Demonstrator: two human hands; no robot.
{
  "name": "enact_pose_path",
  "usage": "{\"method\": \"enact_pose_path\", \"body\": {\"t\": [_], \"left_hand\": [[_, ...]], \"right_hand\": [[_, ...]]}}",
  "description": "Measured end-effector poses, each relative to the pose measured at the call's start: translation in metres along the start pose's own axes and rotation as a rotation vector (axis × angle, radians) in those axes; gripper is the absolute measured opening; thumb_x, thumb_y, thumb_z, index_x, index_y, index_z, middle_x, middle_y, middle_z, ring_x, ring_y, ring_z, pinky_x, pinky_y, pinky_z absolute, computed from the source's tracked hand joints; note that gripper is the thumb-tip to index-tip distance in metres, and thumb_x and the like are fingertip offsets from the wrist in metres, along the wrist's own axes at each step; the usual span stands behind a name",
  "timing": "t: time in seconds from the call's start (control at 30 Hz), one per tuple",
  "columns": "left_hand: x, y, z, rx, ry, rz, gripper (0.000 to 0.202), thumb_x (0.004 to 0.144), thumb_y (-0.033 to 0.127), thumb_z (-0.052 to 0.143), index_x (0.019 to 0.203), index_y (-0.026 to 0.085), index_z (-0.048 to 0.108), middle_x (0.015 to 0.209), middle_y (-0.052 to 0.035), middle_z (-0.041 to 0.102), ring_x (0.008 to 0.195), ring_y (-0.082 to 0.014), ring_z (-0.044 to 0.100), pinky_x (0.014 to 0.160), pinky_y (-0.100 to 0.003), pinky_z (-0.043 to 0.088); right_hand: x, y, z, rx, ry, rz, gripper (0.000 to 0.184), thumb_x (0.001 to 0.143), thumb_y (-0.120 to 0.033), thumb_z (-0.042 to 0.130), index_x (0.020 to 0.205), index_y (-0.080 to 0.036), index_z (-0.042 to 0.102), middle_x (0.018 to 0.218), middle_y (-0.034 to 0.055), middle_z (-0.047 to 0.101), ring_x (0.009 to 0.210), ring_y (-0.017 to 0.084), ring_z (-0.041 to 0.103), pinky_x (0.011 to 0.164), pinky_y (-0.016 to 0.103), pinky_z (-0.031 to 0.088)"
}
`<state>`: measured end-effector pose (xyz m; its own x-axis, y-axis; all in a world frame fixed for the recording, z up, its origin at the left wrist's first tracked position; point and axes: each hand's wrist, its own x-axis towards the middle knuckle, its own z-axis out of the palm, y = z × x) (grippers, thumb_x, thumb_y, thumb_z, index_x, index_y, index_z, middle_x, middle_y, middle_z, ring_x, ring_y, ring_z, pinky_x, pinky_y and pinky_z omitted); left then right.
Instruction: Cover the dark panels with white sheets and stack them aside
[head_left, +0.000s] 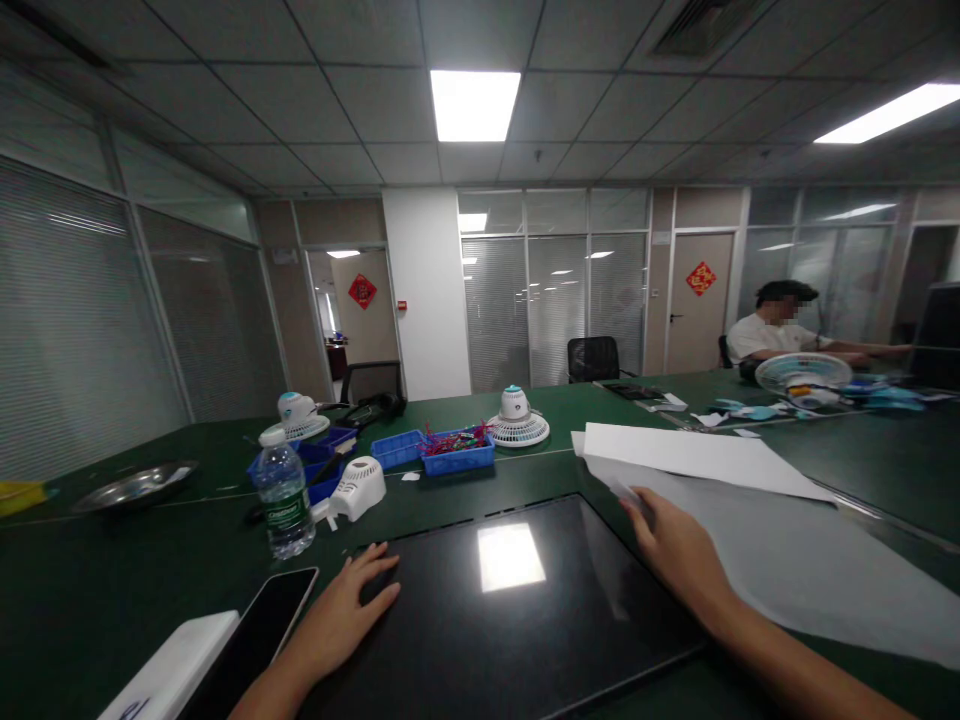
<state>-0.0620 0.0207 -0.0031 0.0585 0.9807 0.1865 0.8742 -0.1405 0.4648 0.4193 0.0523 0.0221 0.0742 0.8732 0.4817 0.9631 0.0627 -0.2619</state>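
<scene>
A black flat screen panel [450, 640] lies face up on the green table in front of me, with a ceiling lamp mirrored in it. My left hand [349, 610] rests on the panel's left edge, fingers spread. Over on the right, my right hand [675, 550] pinches the near-left edge of a thin translucent white sheet [810, 560]. That sheet spreads rightward over the table. Stiffer white sheets [675, 455] lie at its far side. A phone [259, 630] and a white box-shaped object [176, 665] are beside my left forearm.
A water bottle [285, 500] and a white plastic housing [360, 488] stand beyond my left hand. Behind are blue bins [457, 462] with wired parts, small fans [517, 420] and a metal dish [139, 485]. Another person [780, 330] sits at far right near a fan [802, 372].
</scene>
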Motion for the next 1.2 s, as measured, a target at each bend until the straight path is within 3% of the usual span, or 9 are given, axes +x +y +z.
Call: {"method": "enact_pose_path", "body": {"t": [0.1, 0.23, 0.37, 0.43, 0.57, 0.73, 0.87, 1.07, 1.2], "left_hand": [[-0.001, -0.001, 0.000, 0.002, 0.009, -0.001, 0.055, 0.087, 0.060, 0.055, 0.130, 0.028, 0.067, 0.156, -0.0071, 0.047, 0.148, -0.0349, 0.035, 0.123, -0.059, 0.022], [-0.001, -0.001, -0.001, 0.008, 0.001, 0.015, 0.055, 0.090, 0.060, 0.051, 0.131, 0.027, 0.066, 0.156, -0.0077, 0.047, 0.148, -0.0318, 0.035, 0.124, -0.056, 0.019], [-0.001, -0.001, -0.001, -0.007, -0.007, 0.028, 0.055, 0.093, 0.061, 0.046, 0.132, 0.027, 0.066, 0.156, -0.0087, 0.047, 0.149, -0.0308, 0.033, 0.125, -0.056, 0.016], [-0.001, -0.001, -0.001, -0.024, -0.005, 0.030, 0.056, 0.092, 0.062, 0.047, 0.132, 0.027, 0.066, 0.156, -0.0089, 0.047, 0.149, -0.0314, 0.033, 0.125, -0.057, 0.016], [-0.002, 0.001, -0.003, -0.046, -0.004, 0.029, 0.058, 0.091, 0.063, 0.049, 0.132, 0.026, 0.066, 0.155, -0.0091, 0.048, 0.149, -0.0315, 0.034, 0.125, -0.057, 0.016], [-0.005, 0.002, -0.005, -0.066, -0.004, 0.010, 0.061, 0.091, 0.064, 0.048, 0.136, 0.025, 0.062, 0.157, -0.0099, 0.045, 0.150, -0.0306, 0.032, 0.125, -0.056, 0.015], [-0.006, 0.001, -0.005, -0.085, -0.003, -0.012, 0.063, 0.090, 0.063, 0.050, 0.139, 0.024, 0.060, 0.160, -0.0098, 0.041, 0.151, -0.0324, 0.029, 0.125, -0.057, 0.016], [-0.006, -0.005, -0.004, -0.073, -0.010, -0.006, 0.062, 0.084, 0.043, 0.061, 0.141, 0.020, 0.058, 0.160, -0.0121, 0.040, 0.152, -0.0316, 0.027, 0.126, -0.053, 0.014], [-0.007, -0.009, -0.006, -0.112, -0.019, -0.011, 0.056, 0.083, 0.034, 0.058, 0.137, 0.019, 0.061, 0.162, -0.0131, 0.037, 0.153, -0.0305, 0.023, 0.126, -0.053, 0.016]], "right_hand": [[-0.033, -0.040, -0.010, 0.170, -0.072, -0.145, 0.046, 0.102, -0.048, 0.033, 0.126, -0.024, 0.063, 0.118, 0.0100, 0.072, 0.104, 0.028, 0.070, 0.088, 0.040, 0.054], [-0.081, -0.090, -0.008, 0.493, -0.380, -0.456, 0.051, 0.096, -0.057, 0.048, 0.135, -0.025, 0.061, 0.133, 0.0101, 0.066, 0.119, 0.028, 0.064, 0.101, 0.041, 0.052], [-0.096, -0.108, 0.007, 0.663, -0.580, -0.770, 0.060, 0.092, -0.062, 0.054, 0.143, -0.030, 0.055, 0.149, 0.0065, 0.051, 0.137, 0.027, 0.050, 0.112, 0.043, 0.044], [-0.088, -0.101, 0.009, 0.662, -0.475, -0.764, 0.057, 0.094, -0.060, 0.051, 0.142, -0.029, 0.056, 0.150, 0.0069, 0.050, 0.139, 0.027, 0.046, 0.115, 0.047, 0.040], [-0.055, -0.068, -0.005, 0.433, -0.209, -0.497, 0.046, 0.101, -0.050, 0.040, 0.122, -0.022, 0.070, 0.127, 0.0117, 0.069, 0.125, 0.029, 0.059, 0.113, 0.052, 0.039], [-0.024, -0.039, -0.012, 0.196, -0.353, -0.425, 0.053, 0.101, -0.054, 0.033, 0.109, -0.022, 0.075, 0.106, 0.0102, 0.076, 0.099, 0.028, 0.070, 0.092, 0.047, 0.052], [-0.038, -0.055, -0.015, 0.282, -0.465, -0.535, 0.054, 0.100, -0.057, 0.037, 0.125, -0.021, 0.069, 0.125, 0.0118, 0.070, 0.116, 0.029, 0.065, 0.103, 0.046, 0.048], [-0.071, -0.084, -0.032, 0.513, -0.754, -0.715, 0.054, 0.099, -0.053, 0.047, 0.150, -0.035, 0.046, 0.160, 0.0035, 0.036, 0.144, 0.027, 0.040, 0.117, 0.046, 0.036], [-0.050, -0.058, -0.011, 0.551, -0.571, -0.633, 0.049, 0.100, -0.050, 0.044, 0.146, -0.035, 0.050, 0.158, 0.0031, 0.041, 0.145, 0.027, 0.038, 0.119, 0.050, 0.032]]}}
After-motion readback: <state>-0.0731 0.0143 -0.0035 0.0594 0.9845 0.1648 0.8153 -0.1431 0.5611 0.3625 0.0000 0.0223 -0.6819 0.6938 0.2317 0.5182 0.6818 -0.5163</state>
